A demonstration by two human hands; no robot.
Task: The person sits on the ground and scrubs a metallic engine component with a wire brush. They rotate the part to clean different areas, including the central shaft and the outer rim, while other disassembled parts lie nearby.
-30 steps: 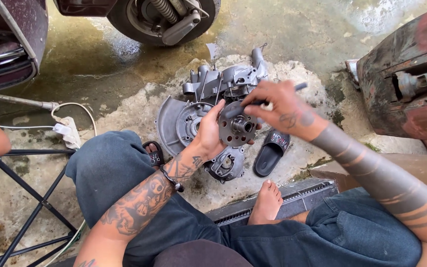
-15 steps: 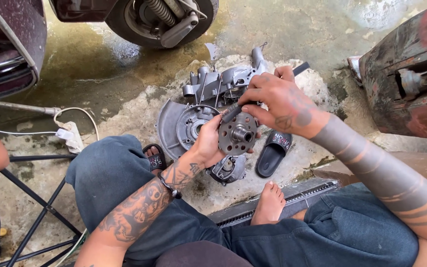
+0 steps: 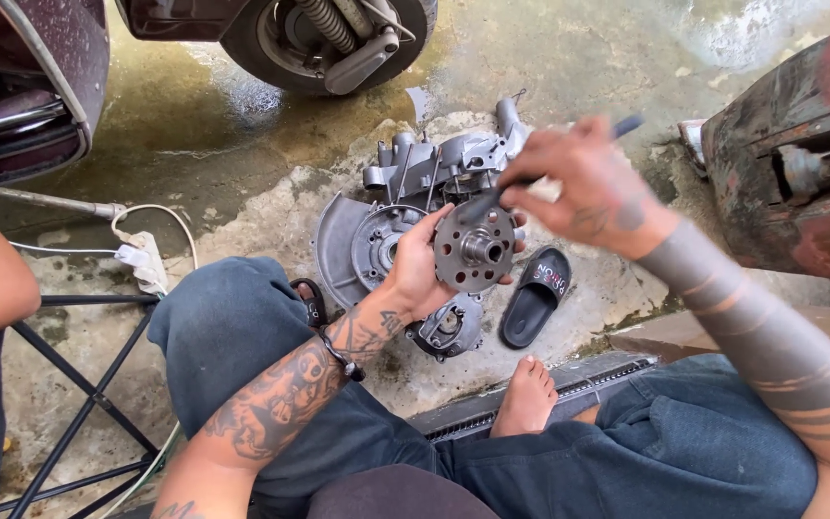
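Holding a round grey metal hub with holes (image 3: 474,249) in the left hand (image 3: 415,272), the right hand (image 3: 583,183) grips a dark-handled brush (image 3: 492,197) against it; cleaning looks unfinished.

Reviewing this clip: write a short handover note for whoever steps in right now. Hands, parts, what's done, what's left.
Left hand: holds a round metal disc part with drilled holes, face up.
Right hand: grips a dark slim tool, tip at the disc's top edge.
Engine casing lies on the concrete behind; black sandal beside it.
Done: disc is off the ground, in hand.
Left: cannot tell how far the work on the disc has got.
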